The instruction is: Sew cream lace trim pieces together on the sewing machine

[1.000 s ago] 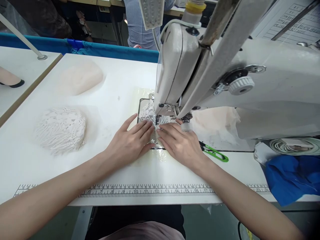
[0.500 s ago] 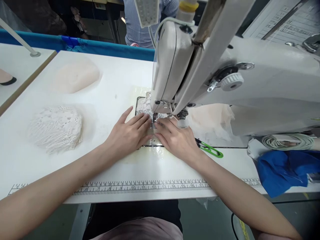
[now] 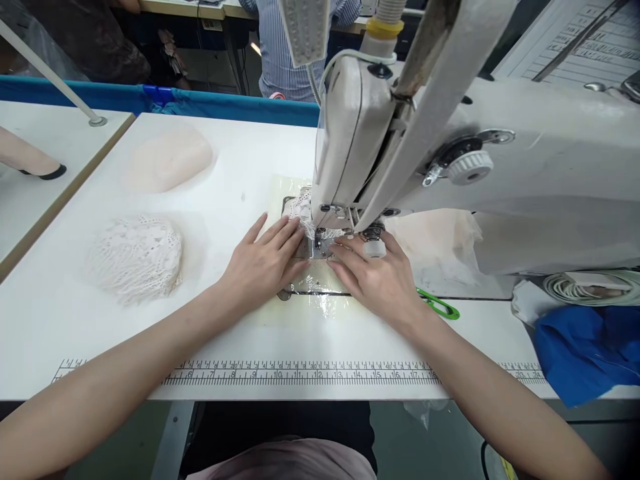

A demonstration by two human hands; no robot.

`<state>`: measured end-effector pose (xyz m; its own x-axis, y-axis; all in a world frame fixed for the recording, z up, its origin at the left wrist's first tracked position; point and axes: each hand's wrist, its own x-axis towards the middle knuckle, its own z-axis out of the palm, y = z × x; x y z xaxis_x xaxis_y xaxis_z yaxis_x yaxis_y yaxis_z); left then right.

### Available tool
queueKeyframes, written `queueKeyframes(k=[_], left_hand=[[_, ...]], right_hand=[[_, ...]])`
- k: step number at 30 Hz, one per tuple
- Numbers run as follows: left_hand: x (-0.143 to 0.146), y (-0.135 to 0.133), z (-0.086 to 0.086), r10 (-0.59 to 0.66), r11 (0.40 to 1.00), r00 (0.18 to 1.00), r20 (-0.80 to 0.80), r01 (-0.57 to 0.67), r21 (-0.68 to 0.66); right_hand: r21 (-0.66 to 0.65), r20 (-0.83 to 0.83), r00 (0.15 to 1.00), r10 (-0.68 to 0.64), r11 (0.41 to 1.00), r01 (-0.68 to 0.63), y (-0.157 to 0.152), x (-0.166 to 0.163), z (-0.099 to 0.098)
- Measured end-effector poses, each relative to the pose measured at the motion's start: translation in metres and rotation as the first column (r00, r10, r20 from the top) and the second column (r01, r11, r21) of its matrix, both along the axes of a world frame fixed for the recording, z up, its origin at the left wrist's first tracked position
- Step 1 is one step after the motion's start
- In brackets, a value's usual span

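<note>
A piece of white lace (image 3: 301, 207) lies on the sewing machine's bed, partly hidden behind the machine head (image 3: 345, 147). The presser foot (image 3: 318, 241) is at the lace's near edge. To the left of the foot, my left hand (image 3: 263, 260) rests flat, fingers stretched out and fingertips at the lace. My right hand (image 3: 380, 277) lies to the right of the foot, its fingers extended and slightly bent, with the fingertips near the lace edge. Part of that hand is under the machine's thumbscrew. Green thread snips (image 3: 440, 305) lie beside my right wrist.
A stack of white lace pieces (image 3: 143, 257) and beige cup-shaped pieces (image 3: 175, 160) lie on the left. Sheer beige fabric (image 3: 435, 233) is under the machine arm. Blue cloth (image 3: 585, 347) sits at right. A printed ruler (image 3: 300, 373) runs along the front edge. Another person's hand (image 3: 30, 157) shows at far left.
My hands have moved apart, the right one shifting away from the presser foot, so more of the metal plate shows. The camera view has shifted slightly. The other person's hand reaches further in.
</note>
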<state>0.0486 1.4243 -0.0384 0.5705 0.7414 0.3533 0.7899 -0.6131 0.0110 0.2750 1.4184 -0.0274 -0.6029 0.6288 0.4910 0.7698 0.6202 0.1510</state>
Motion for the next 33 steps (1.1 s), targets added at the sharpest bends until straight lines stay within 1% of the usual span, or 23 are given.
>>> queueKeyframes(k=[3, 5, 6, 7, 9, 10, 11, 12, 14, 15, 17, 18, 20, 21, 22, 23, 25, 26, 27, 28, 29, 31, 33], left_hand=[[0.002, -0.007, 0.006, 0.055, 0.995, 0.997, -0.062, -0.049, 0.091], [0.005, -0.018, 0.012, 0.034, 0.992, 0.996, -0.086, -0.023, 0.127], [0.006, -0.023, 0.015, -0.036, 0.992, 0.996, -0.081, 0.045, 0.117], [0.007, -0.028, 0.017, -0.148, 0.984, 0.987, -0.063, 0.153, 0.091], [0.007, -0.034, 0.021, -0.383, 0.923, 0.923, 0.022, 0.382, 0.038], [0.006, -0.035, 0.023, -0.44, 0.898, 0.895, 0.078, 0.44, 0.022], [0.004, -0.034, 0.023, -0.44, 0.897, 0.889, 0.125, 0.443, 0.008], [0.001, -0.032, 0.023, -0.387, 0.919, 0.909, 0.153, 0.394, -0.018], [-0.005, -0.025, 0.022, -0.214, 0.969, 0.967, 0.142, 0.228, -0.093], [-0.007, -0.022, 0.022, -0.148, 0.978, 0.983, 0.111, 0.162, -0.131], [-0.009, -0.018, 0.022, -0.088, 0.972, 0.991, 0.098, 0.107, -0.208], [-0.008, -0.018, 0.023, -0.064, 0.959, 0.986, 0.156, 0.104, -0.262], [-0.004, -0.02, 0.026, 0.046, 0.904, 0.931, 0.361, 0.115, -0.411], [-0.002, -0.021, 0.028, 0.136, 0.863, 0.872, 0.471, 0.129, -0.488], [0.001, -0.023, 0.03, 0.225, 0.818, 0.798, 0.558, 0.156, -0.553], [0.004, -0.024, 0.031, 0.297, 0.776, 0.729, 0.616, 0.192, -0.601], [0.007, -0.025, 0.033, 0.372, 0.703, 0.645, 0.667, 0.274, -0.656], [0.008, -0.026, 0.033, 0.389, 0.671, 0.624, 0.678, 0.312, -0.672], [0.009, -0.026, 0.034, 0.401, 0.64, 0.611, 0.683, 0.346, -0.686], [0.009, -0.025, 0.034, 0.412, 0.615, 0.599, 0.687, 0.374, -0.695], [0.009, -0.025, 0.035, 0.425, 0.595, 0.584, 0.691, 0.396, -0.7], [0.009, -0.024, 0.036, 0.44, 0.568, 0.57, 0.694, 0.422, -0.707], [0.009, -0.024, 0.038, 0.421, 0.565, 0.592, 0.687, 0.421, -0.71]], right_hand=[[0.003, -0.017, 1.0, 0.012, 1.0, -0.012, 0.001, 0.001, 0.002], [0.009, -0.024, 0.999, 0.025, 1.0, -0.025, 0.001, 0.001, 0.003], [0.009, -0.026, 0.999, 0.034, 0.999, -0.034, 0.001, 0.002, 0.003], [0.01, -0.029, 0.999, 0.044, 0.999, -0.044, 0.0, 0.002, 0.004], [0.008, -0.035, 0.997, 0.063, 0.998, -0.062, -0.001, 0.002, 0.003], [0.001, -0.038, 0.997, 0.072, 0.997, -0.072, -0.001, 0.002, 0.003], [-0.011, -0.043, 0.996, 0.079, 0.997, -0.08, -0.002, 0.003, 0.002], [-0.03, -0.055, 0.995, 0.083, 0.996, -0.084, -0.002, 0.003, 0.001], [-0.09, -0.102, 0.992, 0.08, 0.992, -0.089, -0.003, 0.003, 0.0], [-0.131, -0.14, 0.987, 0.073, 0.987, -0.092, -0.003, 0.002, 0.0], [-0.246, -0.245, 0.968, 0.05, 0.963, -0.112, -0.005, 0.0, 0.0], [-0.322, -0.313, 0.949, 0.032, 0.937, -0.137, -0.006, -0.001, 0.002], [-0.499, -0.448, 0.893, -0.039, 0.84, -0.213, -0.009, -0.005, 0.007], [-0.593, -0.501, 0.861, -0.091, 0.76, -0.265, -0.01, -0.007, 0.01], [-0.684, -0.536, 0.83, -0.154, 0.655, -0.32, -0.012, -0.01, 0.013], [-0.757, -0.555, 0.801, -0.222, 0.533, -0.377, -0.013, -0.012, 0.017], [-0.817, -0.575, 0.739, -0.351, 0.299, -0.493, -0.015, -0.016, 0.021], [-0.804, -0.591, 0.697, -0.407, 0.219, -0.553, -0.016, -0.018, 0.022], [-0.774, -0.612, 0.649, -0.452, 0.173, -0.609, -0.016, -0.019, 0.022], [-0.743, -0.635, 0.605, -0.48, 0.163, -0.65, -0.016, -0.02, 0.021], [-0.722, -0.656, 0.575, -0.488, 0.184, -0.667, -0.016, -0.02, 0.02], [-0.723, -0.681, 0.575, -0.453, 0.289, -0.628, -0.016, -0.021, 0.017], [-0.73, -0.681, 0.625, -0.381, 0.424, -0.536, -0.017, -0.02, 0.014]])
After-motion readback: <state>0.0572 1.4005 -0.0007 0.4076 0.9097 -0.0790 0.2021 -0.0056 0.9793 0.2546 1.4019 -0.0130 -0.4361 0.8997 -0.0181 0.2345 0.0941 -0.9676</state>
